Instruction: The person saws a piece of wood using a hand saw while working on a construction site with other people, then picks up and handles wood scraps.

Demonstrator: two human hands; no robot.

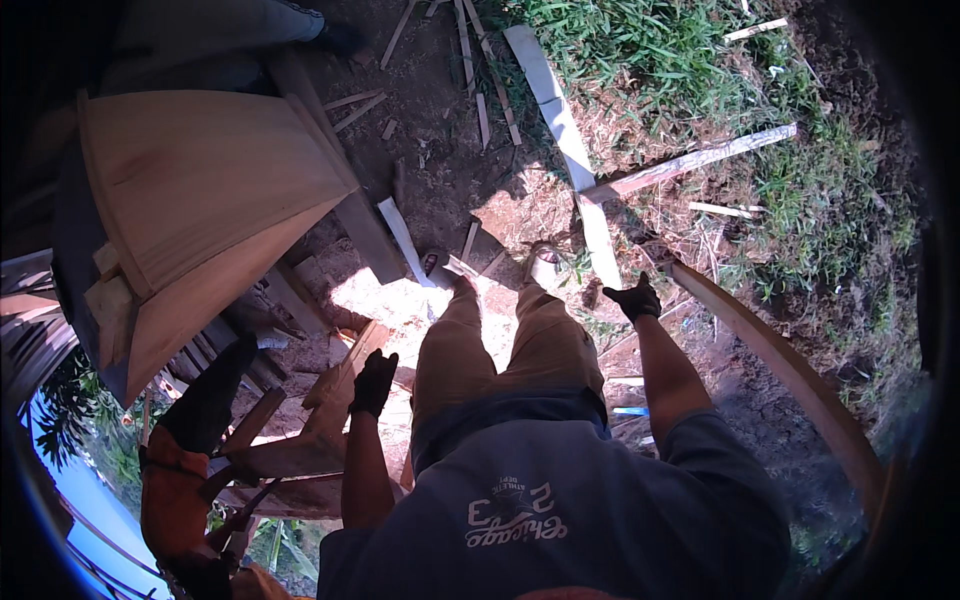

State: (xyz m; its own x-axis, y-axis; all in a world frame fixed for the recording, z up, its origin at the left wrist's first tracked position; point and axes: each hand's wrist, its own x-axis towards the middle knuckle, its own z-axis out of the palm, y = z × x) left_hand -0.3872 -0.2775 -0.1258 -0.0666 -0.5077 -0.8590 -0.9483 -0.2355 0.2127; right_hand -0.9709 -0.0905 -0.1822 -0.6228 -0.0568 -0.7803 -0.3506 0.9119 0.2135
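My left hand (373,384), in a black glove, hangs beside my left thigh. It holds nothing that I can see, and its thumb and fingers stand apart. Closest to it is a rough wooden board (338,385) in a pile of timber. My right hand (636,299), also black-gloved, is held out to the right of my knee with thumb and fingers spread and nothing between them. Beyond it lies the end of a pale plank (598,235) on the ground. A long wooden beam (790,370) curves past on its right, apart from the hand.
A large, smooth wooden panelled piece (220,180) stands at the left. Below it, a person in orange (175,490) is close to stacked timber (290,455). Another person's leg (215,30) shows at the upper left. A reddish plank (690,165) and scraps lie on dirt and grass.
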